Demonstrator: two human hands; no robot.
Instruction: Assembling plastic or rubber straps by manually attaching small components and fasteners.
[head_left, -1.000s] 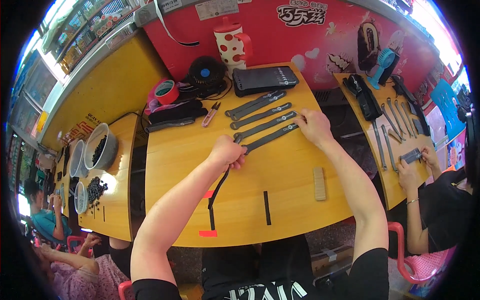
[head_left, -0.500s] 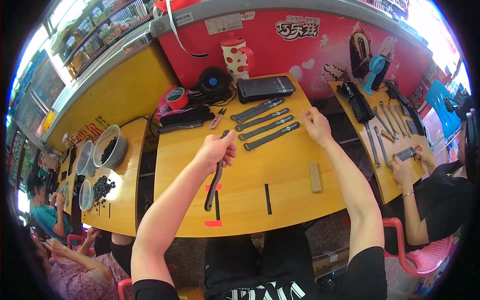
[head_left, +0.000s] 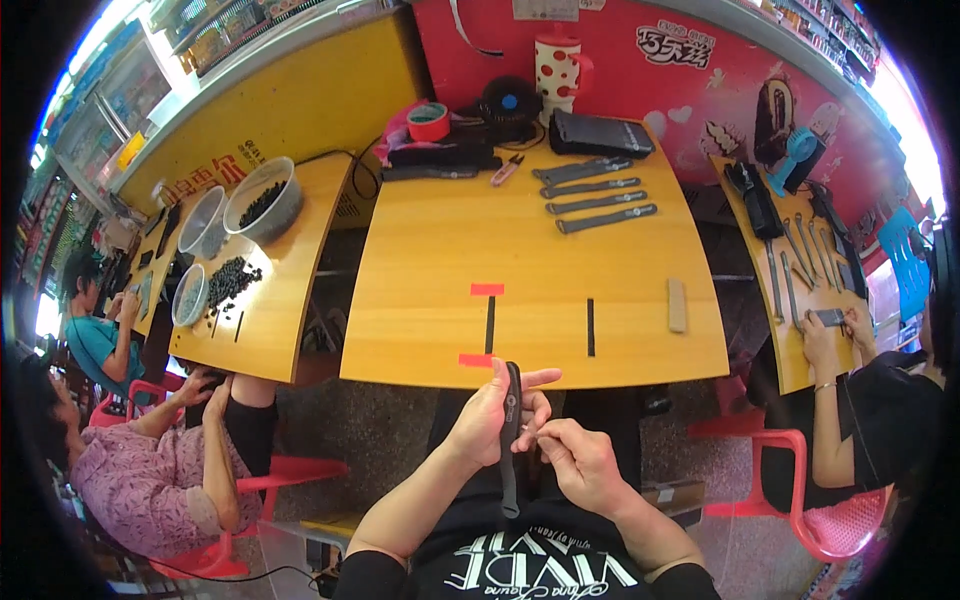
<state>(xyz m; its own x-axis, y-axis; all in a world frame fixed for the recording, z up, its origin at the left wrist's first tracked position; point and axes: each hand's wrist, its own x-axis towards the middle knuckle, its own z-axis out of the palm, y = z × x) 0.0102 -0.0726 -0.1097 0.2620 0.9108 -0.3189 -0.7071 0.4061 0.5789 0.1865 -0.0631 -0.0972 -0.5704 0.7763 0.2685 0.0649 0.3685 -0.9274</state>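
Observation:
A dark grey strap (head_left: 509, 440) with a rounded end hangs lengthwise in front of my body, just off the table's near edge. My left hand (head_left: 482, 425) is closed on it, thumb along its upper part and some fingers stretched out past it. Close to the strap's right side, my right hand (head_left: 585, 465) is closed in a pinch. Something small and pale shows at its fingertips, too tiny to name. Several similar straps (head_left: 607, 213) lie in a row toward the back of the table.
The wooden table (head_left: 420, 270) bears black and red tape marks, a tan block (head_left: 677, 305), pink-handled snips (head_left: 507, 170), a black pouch (head_left: 600, 135), a fan (head_left: 510, 102) and a spotted cup (head_left: 557, 75). Tubs of black pieces (head_left: 263, 200) stand left. A co-worker (head_left: 850, 350) handles straps at right.
Both hands have come from over the table toward my body, the strap still in the left. They are now close together. The view has shifted, so the table sits higher in it.

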